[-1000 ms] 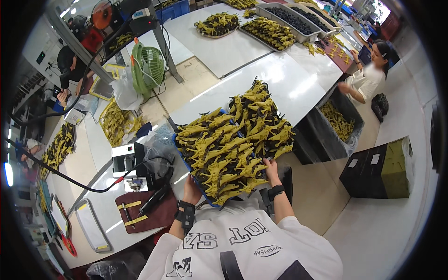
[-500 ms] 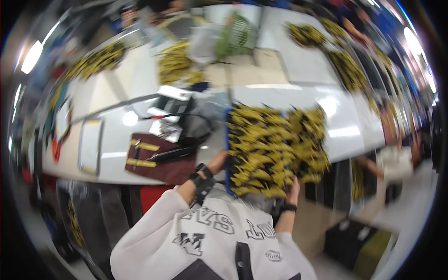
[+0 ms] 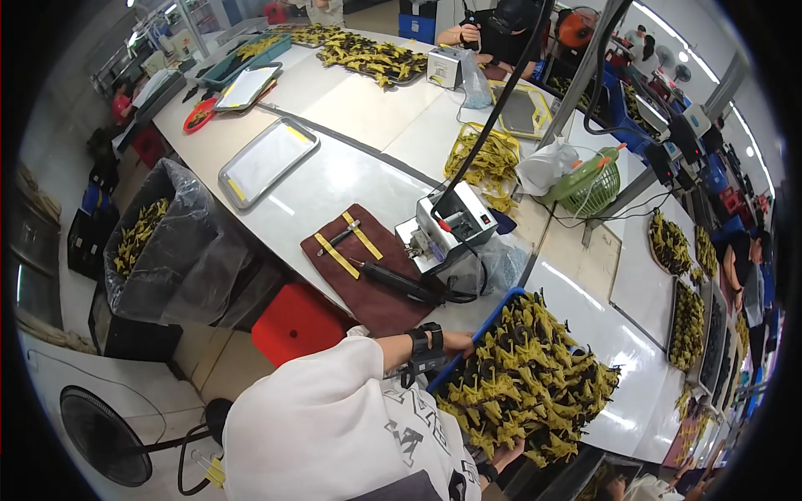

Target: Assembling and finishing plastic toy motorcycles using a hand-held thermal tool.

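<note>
A blue tray (image 3: 494, 316) heaped with several yellow-and-black parts (image 3: 535, 384) is at the lower right, over the white table's near edge. My left hand (image 3: 456, 341), with a black wrist strap, grips the tray's near left rim. My right hand (image 3: 506, 456) holds the tray's near right side and is mostly hidden under the heap and behind my white shirt.
Left of the tray lie a brown mat (image 3: 355, 269) with yellow strips, a black hand tool (image 3: 399, 284) and a small grey machine (image 3: 449, 224). A metal tray (image 3: 267, 159), a bagged bin of yellow parts (image 3: 159, 242), a red stool (image 3: 296, 323), a green fan (image 3: 590, 189) and a floor fan (image 3: 109, 447) surround the spot. Other people work at the far tables.
The view has swung left, so the mat, the machine and the bin now fill the middle. Both hands have stayed on the tray, which now sits at the lower right.
</note>
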Motion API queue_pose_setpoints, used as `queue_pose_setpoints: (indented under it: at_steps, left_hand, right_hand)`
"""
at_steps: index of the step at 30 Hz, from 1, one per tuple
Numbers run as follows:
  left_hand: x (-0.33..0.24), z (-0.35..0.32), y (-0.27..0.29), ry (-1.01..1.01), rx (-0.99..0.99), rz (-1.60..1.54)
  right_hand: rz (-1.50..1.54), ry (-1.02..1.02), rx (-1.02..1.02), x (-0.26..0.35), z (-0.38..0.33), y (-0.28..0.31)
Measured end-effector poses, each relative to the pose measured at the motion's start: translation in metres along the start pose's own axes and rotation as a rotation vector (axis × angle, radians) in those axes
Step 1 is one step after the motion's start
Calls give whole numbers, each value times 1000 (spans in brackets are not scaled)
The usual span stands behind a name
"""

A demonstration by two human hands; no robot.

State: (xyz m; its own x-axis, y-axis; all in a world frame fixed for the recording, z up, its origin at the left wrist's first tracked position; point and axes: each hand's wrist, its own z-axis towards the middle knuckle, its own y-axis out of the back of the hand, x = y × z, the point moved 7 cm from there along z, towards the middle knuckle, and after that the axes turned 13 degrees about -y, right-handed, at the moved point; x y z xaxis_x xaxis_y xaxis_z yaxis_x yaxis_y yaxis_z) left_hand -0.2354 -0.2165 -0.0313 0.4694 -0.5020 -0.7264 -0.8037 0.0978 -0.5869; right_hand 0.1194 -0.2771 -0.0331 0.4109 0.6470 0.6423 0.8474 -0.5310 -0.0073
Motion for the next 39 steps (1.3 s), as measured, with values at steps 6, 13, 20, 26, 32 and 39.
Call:
queue_pose_setpoints:
  at_steps: [6,13,20,26,32,39]
  left_hand:
    - [7,-3,-6,-24,16,-99]
    - [93,21,72,56,2,259]
    - [-5,-14,8,46,-27,-102]
    - [7,-8,15,50,3,-121]
    - [-15,-19,4,-57,140,293]
    - [41,-54,68,313,-60,115]
  right_hand:
    - [-17,73,55,-1,2,15]
    - [-49,287,246,-4,-33,2]
    - [312,-53,-14,-23,-10,18]
    - [440,-86,-67,-5,-25,3]
    - [611,18,54,-33,-6,17]
    - [568,-142,-39,-26,-50,20]
